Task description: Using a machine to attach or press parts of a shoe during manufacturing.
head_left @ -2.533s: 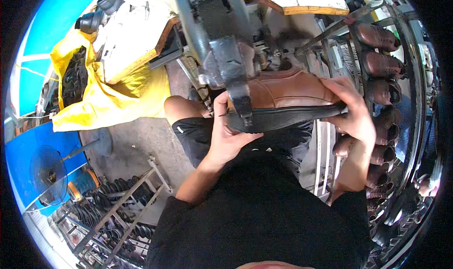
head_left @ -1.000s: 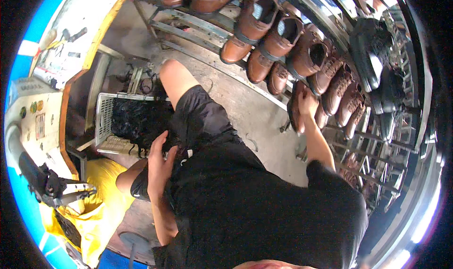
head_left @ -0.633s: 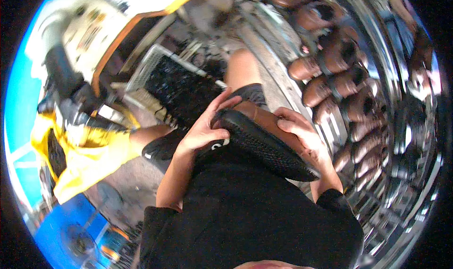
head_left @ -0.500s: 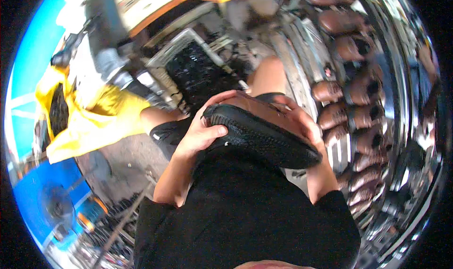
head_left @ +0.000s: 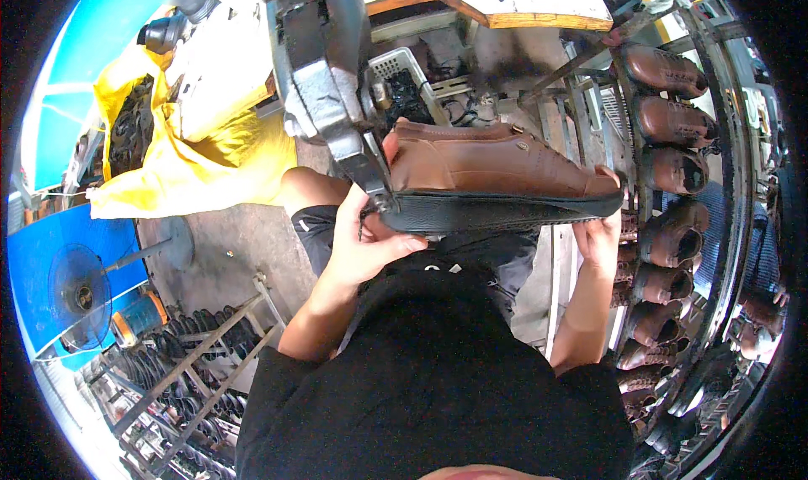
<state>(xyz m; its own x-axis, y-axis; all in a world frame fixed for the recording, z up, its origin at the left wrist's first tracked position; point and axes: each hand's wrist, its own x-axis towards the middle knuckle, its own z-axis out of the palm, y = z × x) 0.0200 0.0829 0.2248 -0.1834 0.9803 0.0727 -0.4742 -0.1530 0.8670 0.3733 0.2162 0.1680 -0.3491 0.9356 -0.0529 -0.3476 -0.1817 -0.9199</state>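
Observation:
A brown leather shoe [head_left: 480, 164] with a thick black sole [head_left: 497, 213] is held in front of my chest, lying sideways with its toe to the right. My left hand [head_left: 360, 249] closes round the heel end, thumb along the bottom of the sole. The toe is gripped by my right hand [head_left: 599, 234], fingers over and under its tip. The pointed lower end of a dark metal machine arm [head_left: 337, 101] meets the heel edge between sole and upper, right by my left fingers. Whether it presses on the shoe I cannot tell.
On the right stands a metal rack [head_left: 711, 228] with several brown shoes. A light plastic basket [head_left: 421, 69] of black pieces sits beyond the shoe. To the left are a yellow sack [head_left: 202, 185], a fan [head_left: 82, 295] and a low rack of dark soles [head_left: 202, 345].
The shoe has moved up and away from my body, turning from a slant to nearly level. Its heel has come to the machine arm's tip. Both hands keep hold of it.

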